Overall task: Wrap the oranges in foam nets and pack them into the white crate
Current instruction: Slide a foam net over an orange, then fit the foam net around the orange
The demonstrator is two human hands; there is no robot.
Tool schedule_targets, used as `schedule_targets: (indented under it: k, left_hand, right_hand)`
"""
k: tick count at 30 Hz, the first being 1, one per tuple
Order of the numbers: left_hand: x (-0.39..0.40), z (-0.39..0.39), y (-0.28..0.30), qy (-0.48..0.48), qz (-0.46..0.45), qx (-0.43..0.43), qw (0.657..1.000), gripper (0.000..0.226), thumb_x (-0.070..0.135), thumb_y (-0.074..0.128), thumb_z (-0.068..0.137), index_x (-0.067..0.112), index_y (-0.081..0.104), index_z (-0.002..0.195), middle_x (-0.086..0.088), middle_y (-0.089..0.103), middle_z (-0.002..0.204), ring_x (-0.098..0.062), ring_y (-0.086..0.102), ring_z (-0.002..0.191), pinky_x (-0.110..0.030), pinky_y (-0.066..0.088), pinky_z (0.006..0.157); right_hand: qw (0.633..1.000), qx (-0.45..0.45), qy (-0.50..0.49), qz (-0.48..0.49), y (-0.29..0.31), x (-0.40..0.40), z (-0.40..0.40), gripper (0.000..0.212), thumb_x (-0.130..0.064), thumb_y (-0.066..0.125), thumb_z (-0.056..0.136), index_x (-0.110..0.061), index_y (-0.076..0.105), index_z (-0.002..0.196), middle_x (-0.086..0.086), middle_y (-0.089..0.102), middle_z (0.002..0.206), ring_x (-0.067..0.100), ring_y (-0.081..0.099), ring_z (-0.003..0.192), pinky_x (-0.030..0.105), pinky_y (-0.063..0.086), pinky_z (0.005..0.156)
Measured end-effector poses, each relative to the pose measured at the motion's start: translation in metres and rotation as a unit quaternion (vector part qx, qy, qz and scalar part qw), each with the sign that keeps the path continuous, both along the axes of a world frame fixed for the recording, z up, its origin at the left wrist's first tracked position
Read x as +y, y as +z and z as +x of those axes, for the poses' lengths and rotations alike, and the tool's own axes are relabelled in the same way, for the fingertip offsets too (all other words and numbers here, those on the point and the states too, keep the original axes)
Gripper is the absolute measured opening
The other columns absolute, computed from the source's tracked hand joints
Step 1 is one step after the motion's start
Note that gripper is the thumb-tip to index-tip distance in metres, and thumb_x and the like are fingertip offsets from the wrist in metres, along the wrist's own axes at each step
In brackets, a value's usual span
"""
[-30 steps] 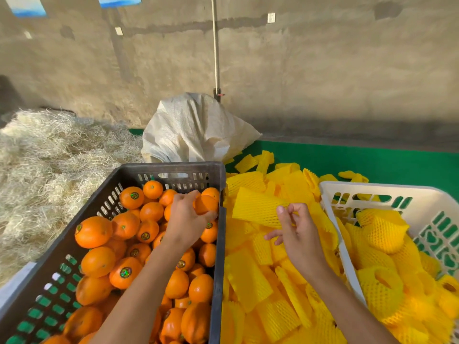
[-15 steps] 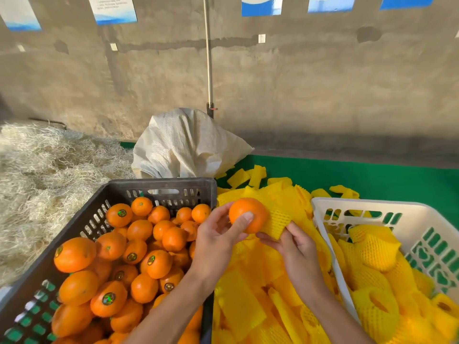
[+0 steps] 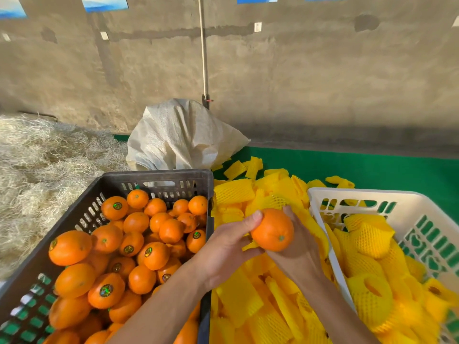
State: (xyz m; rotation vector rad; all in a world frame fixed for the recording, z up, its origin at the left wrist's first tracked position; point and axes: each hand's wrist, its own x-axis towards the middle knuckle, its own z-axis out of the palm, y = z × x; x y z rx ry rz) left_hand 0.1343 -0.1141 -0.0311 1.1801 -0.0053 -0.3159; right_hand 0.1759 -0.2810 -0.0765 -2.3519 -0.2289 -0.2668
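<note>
My left hand (image 3: 228,247) grips an orange (image 3: 272,229) from its left side, thumb on top, above the heap of yellow foam nets. My right hand (image 3: 298,249) sits behind and under the orange, holding a yellow foam net (image 3: 278,202) whose open end shows just above the fruit. A dark grey crate (image 3: 159,177) on the left is full of loose oranges (image 3: 139,234). The white crate (image 3: 367,196) on the right holds several net-wrapped oranges (image 3: 367,239).
Flat yellow foam nets (image 3: 248,294) lie heaped between the two crates on a green surface (image 3: 372,170). A white woven sack (image 3: 183,137) stands behind the grey crate. Straw (image 3: 37,170) is piled at the left. A concrete wall (image 3: 298,70) with a thin pole runs behind.
My left hand lifted an orange out of the grey crate and carried it right to my right hand, which picked a net from the heap. Orange and net now meet.
</note>
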Motion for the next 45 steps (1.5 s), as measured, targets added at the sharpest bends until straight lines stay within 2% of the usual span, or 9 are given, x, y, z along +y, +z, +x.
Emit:
schedule_targets:
  k: [4, 7, 12, 16, 19, 26, 33, 37, 45]
  left_hand:
    - [0.001, -0.002, -0.001, -0.012, 0.047, 0.006, 0.999, 0.060, 0.051, 0.077, 0.082, 0.008, 0.076, 0.123, -0.004, 0.070, 0.134, -0.019, 0.064, 0.127, -0.029, 0.057, 0.097]
    - [0.000, -0.002, 0.000, 0.019, 0.053, 0.029, 0.998, 0.056, 0.055, 0.080, 0.082, 0.014, 0.078, 0.121, -0.004, 0.072, 0.130, -0.023, 0.067, 0.124, -0.037, 0.057, 0.099]
    - [0.001, 0.001, 0.000, 0.101, 0.005, 0.055, 0.993, 0.066, 0.065, 0.076, 0.079, 0.025, 0.069, 0.131, -0.008, 0.070, 0.132, -0.028, 0.066, 0.123, -0.047, 0.051, 0.106]
    - [0.003, 0.002, 0.002, 0.132, -0.036, 0.063, 0.989, 0.079, 0.072, 0.075, 0.072, 0.030, 0.062, 0.139, -0.007, 0.068, 0.136, -0.027, 0.060, 0.119, -0.040, 0.048, 0.093]
    - [0.003, 0.003, 0.000, 0.128, -0.032, 0.058, 0.990, 0.076, 0.074, 0.078, 0.064, 0.037, 0.069, 0.130, -0.001, 0.069, 0.133, -0.027, 0.058, 0.120, -0.038, 0.047, 0.092]
    - [-0.002, 0.004, -0.006, 0.119, -0.016, 0.062, 0.991, 0.063, 0.071, 0.084, 0.060, 0.040, 0.077, 0.115, -0.002, 0.072, 0.124, -0.024, 0.060, 0.109, -0.036, 0.048, 0.086]
    - [-0.006, 0.008, -0.001, 0.194, 0.001, 0.094, 0.977, 0.033, 0.059, 0.065, 0.092, 0.029, 0.066, 0.104, -0.004, 0.067, 0.109, -0.027, 0.061, 0.106, -0.040, 0.052, 0.081]
    - [-0.011, 0.014, -0.003, 0.188, 0.019, 0.155, 0.970, 0.036, 0.056, 0.050, 0.103, 0.022, 0.054, 0.114, -0.013, 0.062, 0.117, -0.028, 0.061, 0.092, -0.038, 0.052, 0.064]
    - [-0.005, 0.009, -0.004, 0.087, 0.098, 0.067, 0.989, 0.076, 0.063, 0.075, 0.058, 0.027, 0.067, 0.125, -0.004, 0.057, 0.131, -0.022, 0.055, 0.102, -0.034, 0.048, 0.079]
  right_hand:
    - [0.997, -0.048, 0.051, -0.017, 0.000, -0.002, -0.006, 0.079, -0.042, 0.089, 0.069, -0.020, 0.054, 0.137, 0.012, 0.054, 0.128, 0.040, 0.065, 0.098, 0.048, 0.055, 0.070]
    - [0.992, -0.074, 0.080, 0.063, 0.005, -0.001, -0.006, 0.058, -0.048, 0.083, 0.063, -0.052, 0.046, 0.106, 0.003, 0.052, 0.105, 0.025, 0.065, 0.081, 0.045, 0.054, 0.058]
    - [0.979, -0.082, 0.115, 0.150, 0.005, 0.004, -0.001, 0.051, -0.038, 0.083, 0.078, -0.045, 0.051, 0.117, -0.017, 0.048, 0.113, 0.002, 0.057, 0.103, 0.019, 0.051, 0.077]
    - [0.960, -0.050, 0.044, 0.273, 0.002, 0.002, 0.003, 0.036, -0.037, 0.076, 0.087, -0.042, 0.051, 0.112, -0.012, 0.057, 0.083, 0.013, 0.065, 0.074, 0.038, 0.058, 0.062]
    - [0.960, -0.005, 0.030, 0.278, 0.003, -0.001, 0.004, 0.039, -0.044, 0.075, 0.085, -0.047, 0.053, 0.117, -0.010, 0.053, 0.074, 0.010, 0.059, 0.060, 0.029, 0.056, 0.047]
    - [0.965, 0.004, 0.064, 0.256, 0.000, -0.001, -0.001, 0.016, -0.024, 0.061, 0.100, -0.033, 0.067, 0.111, -0.005, 0.073, 0.078, 0.012, 0.071, 0.065, 0.022, 0.054, 0.057]
    - [0.957, -0.052, 0.072, 0.276, 0.009, 0.009, -0.010, 0.010, -0.039, 0.054, 0.100, -0.042, 0.064, 0.098, 0.001, 0.065, 0.064, 0.012, 0.064, 0.059, 0.019, 0.049, 0.056]
    - [0.971, -0.036, 0.048, 0.233, 0.001, 0.012, -0.010, 0.009, -0.033, 0.060, 0.099, -0.039, 0.064, 0.094, 0.002, 0.063, 0.062, 0.021, 0.061, 0.056, 0.042, 0.050, 0.054]
    - [0.967, -0.013, 0.041, 0.250, 0.000, 0.006, -0.004, 0.015, -0.027, 0.055, 0.102, -0.035, 0.063, 0.092, 0.005, 0.062, 0.057, 0.018, 0.060, 0.050, 0.038, 0.048, 0.049]
